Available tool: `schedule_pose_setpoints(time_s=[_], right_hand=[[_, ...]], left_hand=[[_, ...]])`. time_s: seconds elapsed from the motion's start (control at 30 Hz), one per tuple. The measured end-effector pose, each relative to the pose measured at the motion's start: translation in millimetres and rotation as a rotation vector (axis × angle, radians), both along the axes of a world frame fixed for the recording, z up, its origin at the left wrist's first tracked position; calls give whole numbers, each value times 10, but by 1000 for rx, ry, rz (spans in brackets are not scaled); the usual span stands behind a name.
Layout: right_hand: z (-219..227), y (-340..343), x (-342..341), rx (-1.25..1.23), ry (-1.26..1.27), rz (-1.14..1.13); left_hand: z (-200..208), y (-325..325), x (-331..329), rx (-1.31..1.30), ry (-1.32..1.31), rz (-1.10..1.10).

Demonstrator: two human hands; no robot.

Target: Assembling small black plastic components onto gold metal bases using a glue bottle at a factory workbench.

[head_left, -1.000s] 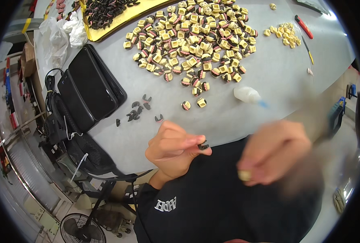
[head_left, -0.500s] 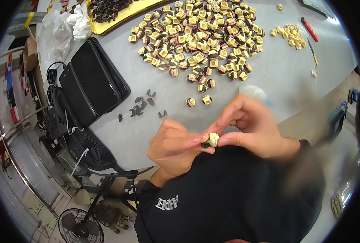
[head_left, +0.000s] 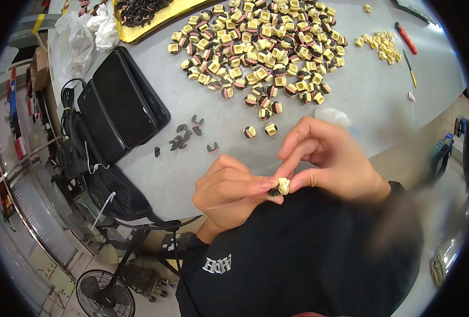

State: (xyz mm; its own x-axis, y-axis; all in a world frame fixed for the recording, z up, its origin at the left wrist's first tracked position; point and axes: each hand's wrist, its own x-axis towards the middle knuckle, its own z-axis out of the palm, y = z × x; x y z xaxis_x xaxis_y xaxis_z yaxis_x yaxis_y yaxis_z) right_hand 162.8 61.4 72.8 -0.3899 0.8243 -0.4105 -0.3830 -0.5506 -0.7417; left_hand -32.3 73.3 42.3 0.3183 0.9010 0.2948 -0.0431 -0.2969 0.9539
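Note:
Near the table's front edge, my left hand [head_left: 228, 191] and my right hand [head_left: 333, 162] meet over a small cream skull-shaped piece [head_left: 284, 185]. My right thumb and fingertips pinch its cream side. Against it sits a black curved part [head_left: 274, 192], gripped between my left thumb and forefinger and partly hidden by them. Just beyond my hands lie two joined cream-and-black pieces, one [head_left: 249, 132] showing a pink toothed edge and the other [head_left: 270, 129] a square hollow. Left of these is a loose black U-shaped part [head_left: 212, 148], with several more black parts [head_left: 179, 141] farther left.
A large heap of cream-and-black pieces [head_left: 255, 58] covers the far middle. A yellow tray [head_left: 134, 36] holds black parts. Black flat cases [head_left: 121, 100] and cables lie left. Cream pieces [head_left: 380, 46], a red-handled tool [head_left: 406, 38] and a thin yellow-ended tool [head_left: 409, 68] lie right.
Both hands have shifted slightly right and down with the cream piece and black part. My right fingers have risen a little off the piece, while the thumb stays on it.

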Motion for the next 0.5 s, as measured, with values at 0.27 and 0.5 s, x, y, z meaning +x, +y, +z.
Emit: schedule_pose_setpoints(time_s=[0.27,0.5], right_hand=[[3,29,-11,-16,5,-2],[39,74,-21,-13,4,25]], left_hand=[[-11,3,1,1,-16,21],[4,11,-28,26,-16,21]])
